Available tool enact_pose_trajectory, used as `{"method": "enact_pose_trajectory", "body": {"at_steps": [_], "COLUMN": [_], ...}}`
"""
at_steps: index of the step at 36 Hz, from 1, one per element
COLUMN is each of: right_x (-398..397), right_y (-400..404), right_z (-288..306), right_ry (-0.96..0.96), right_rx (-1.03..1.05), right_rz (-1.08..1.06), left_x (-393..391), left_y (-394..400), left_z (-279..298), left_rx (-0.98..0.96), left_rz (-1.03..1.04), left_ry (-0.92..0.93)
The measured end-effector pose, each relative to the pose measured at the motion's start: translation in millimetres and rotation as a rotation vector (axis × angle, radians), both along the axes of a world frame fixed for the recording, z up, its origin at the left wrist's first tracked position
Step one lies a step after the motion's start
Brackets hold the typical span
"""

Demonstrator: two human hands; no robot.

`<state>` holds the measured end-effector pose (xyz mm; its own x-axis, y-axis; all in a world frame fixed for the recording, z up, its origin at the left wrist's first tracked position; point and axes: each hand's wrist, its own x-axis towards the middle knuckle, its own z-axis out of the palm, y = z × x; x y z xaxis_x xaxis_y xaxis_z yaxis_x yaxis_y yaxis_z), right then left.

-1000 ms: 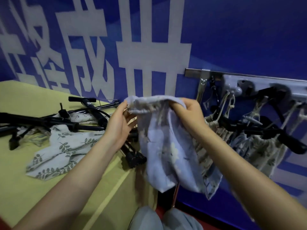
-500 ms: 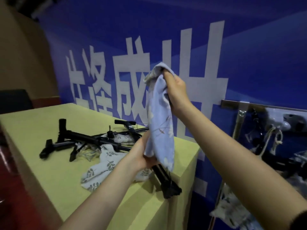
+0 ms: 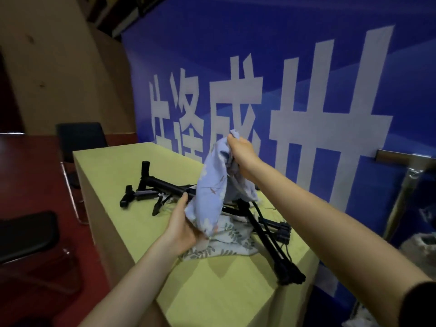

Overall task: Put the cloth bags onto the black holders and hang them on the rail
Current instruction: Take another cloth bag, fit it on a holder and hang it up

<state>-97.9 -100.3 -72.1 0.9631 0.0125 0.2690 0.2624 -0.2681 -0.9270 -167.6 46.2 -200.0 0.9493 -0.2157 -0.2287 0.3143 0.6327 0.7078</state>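
Observation:
A pale blue cloth bag hangs above the yellow-green table. My right hand grips its top edge. My left hand holds its lower end from below. Under it lies a white cloth bag with a leaf print on the table. Several black holders lie in a heap behind and beside the bags, one pair reaching to the table's right edge. The metal rail and its post show at the right edge.
A blue wall banner with large white characters stands behind the table. Dark chairs stand on the red floor at the left. More pale cloth shows low at the right, below the rail.
The view has swung left, away from the rail and toward the table. The blue bag went from stretched between both hands to hanging from my right hand, with my left hand at its bottom.

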Motion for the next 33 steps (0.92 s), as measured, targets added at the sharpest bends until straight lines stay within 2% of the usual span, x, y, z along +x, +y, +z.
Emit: {"method": "enact_pose_trajectory", "body": {"at_steps": [3, 7, 10, 12, 16, 19, 21, 24, 26, 28, 30, 33], "right_x": [10, 16, 15, 10, 6, 6, 5, 3, 5, 9, 12, 11], "right_y": [26, 48, 55, 52, 30, 6, -8, -29, -42, -52, -62, -79], "right_z": [9, 17, 13, 10, 2, -7, -15, -30, -40, -49, -55, -63], "right_ry": [-0.082, -0.151, -0.178, -0.215, -0.164, -0.033, 0.051, 0.117, 0.118, 0.111, 0.121, 0.136], "right_rx": [-0.019, 0.0, -0.006, -0.081, -0.188, -0.28, -0.375, -0.411, -0.358, -0.261, -0.168, -0.146], "right_rz": [0.011, 0.028, 0.077, 0.108, 0.081, 0.114, 0.146, 0.177, 0.165, 0.114, 0.053, -0.053], "left_x": [-11, -10, 2, 14, 34, 36, 39, 50, 49, 44, 44, 44], "left_y": [5, 21, 32, 39, 46, 45, 50, 57, 53, 41, 23, -6], "left_z": [1, 14, 24, 28, 16, -1, -11, -24, -25, -18, -8, 6], "left_rx": [0.123, -0.022, -0.106, -0.071, 0.232, 0.554, 0.702, 0.891, 1.076, 1.198, 1.248, 1.245], "left_rz": [-0.024, -0.047, 0.105, 0.217, 0.312, 0.354, 0.36, 0.535, 0.723, 0.814, 0.772, 0.709], "left_ry": [0.049, 0.083, 0.066, 0.066, 0.023, 0.027, 0.052, 0.105, -0.01, -0.275, -0.452, -0.631]}}
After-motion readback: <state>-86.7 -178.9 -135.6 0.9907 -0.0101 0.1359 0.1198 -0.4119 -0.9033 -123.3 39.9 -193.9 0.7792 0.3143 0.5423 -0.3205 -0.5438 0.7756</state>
